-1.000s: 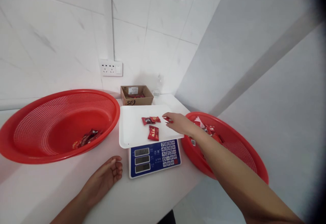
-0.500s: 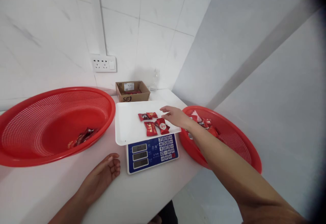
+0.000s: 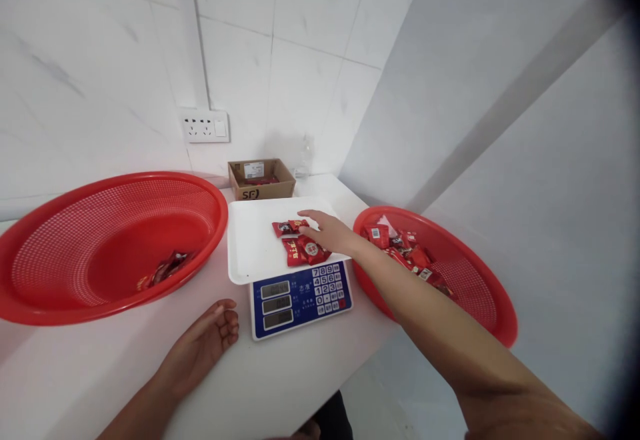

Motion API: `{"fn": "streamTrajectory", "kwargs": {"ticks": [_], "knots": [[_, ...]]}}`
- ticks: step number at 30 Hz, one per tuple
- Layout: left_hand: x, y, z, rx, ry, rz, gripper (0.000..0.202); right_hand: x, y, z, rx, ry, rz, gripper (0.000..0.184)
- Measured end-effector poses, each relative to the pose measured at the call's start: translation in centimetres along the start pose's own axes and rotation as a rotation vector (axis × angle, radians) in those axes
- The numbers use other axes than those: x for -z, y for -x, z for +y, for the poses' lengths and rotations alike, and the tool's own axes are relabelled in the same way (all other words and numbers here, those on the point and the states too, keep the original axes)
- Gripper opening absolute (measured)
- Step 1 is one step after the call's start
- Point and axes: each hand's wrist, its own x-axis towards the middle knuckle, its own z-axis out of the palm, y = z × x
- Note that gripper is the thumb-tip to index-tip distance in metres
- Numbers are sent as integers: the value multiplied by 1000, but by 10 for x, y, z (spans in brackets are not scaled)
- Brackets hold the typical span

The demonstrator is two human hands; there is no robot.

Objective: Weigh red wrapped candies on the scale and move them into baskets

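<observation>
My right hand (image 3: 326, 232) reaches over the white weighing pan (image 3: 253, 227), fingers stretched out and thumb apart, with nothing gripped. Several small red wrapped candies lie on the pan just below and left of it. Two of them (image 3: 290, 227) sit behind, while a candy with gold lettering (image 3: 293, 251) and one with a round emblem (image 3: 313, 251) lie in front, overlapping. Contact between fingertips and candies cannot be made out. My left hand (image 3: 213, 333) rests on the table with its fingers loosely curled in, holding nothing, left of the blue scale panel (image 3: 305, 300).
At left stands a large red mesh basket (image 3: 150, 193) with a few wrapped packets at its bottom. Another red basket (image 3: 475, 300), right of the scale, holds several red candies (image 3: 400, 250). Behind the pan is a cardboard box (image 3: 270, 191); a socket panel (image 3: 205, 127) is on the wall.
My right hand has moved left over the candies. The front emblem candy has shifted left and turned, now closer against the gold-lettered one. My left hand stays about where it was.
</observation>
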Motion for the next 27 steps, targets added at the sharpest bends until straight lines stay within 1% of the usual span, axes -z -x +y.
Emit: {"fn": "streamTrajectory", "kwargs": {"ticks": [2, 4, 6, 9, 11, 12, 15, 17, 19, 21, 22, 24, 27], "knots": [[0, 0, 0, -3, -1, -10, 10, -8, -4, -2, 51, 34, -68, 50], [0, 0, 0, -6, -3, -18, 10, -15, -5, -8, 109, 84, -119, 54], [0, 0, 1, -6, -2, -16, 11, -19, -5, -15, 174, 114, -144, 49], [-2, 1, 1, -7, 3, -10, 10, -17, -3, -24, 285, 80, -161, 34], [-2, 2, 0, -13, 2, -10, 10, -13, -1, -26, 317, 58, -157, 28], [-2, 2, 0, -15, 0, -12, 10, -11, 0, -25, 310, 59, -153, 27], [-2, 2, 0, -14, -4, -18, 11, -3, 8, -22, 245, 67, -183, 30], [-1, 1, 0, -11, -7, -22, 11, 4, 19, -21, 213, 36, -184, 32], [-1, 1, 1, -10, -6, -19, 11, 15, 36, -20, 150, -21, -97, 34], [-2, 0, 1, -11, -3, -10, 11, 28, 56, -16, 31, -55, 27, 36], [-3, 0, 1, -11, -1, -5, 11, 35, 67, -11, -33, -48, 67, 37], [-4, 0, 1, -11, -1, 2, 11, 48, 90, 5, -149, -14, 86, 38], [-4, 0, 1, -10, -1, -3, 11, 58, 122, 41, -348, 107, 6, 32]]}}
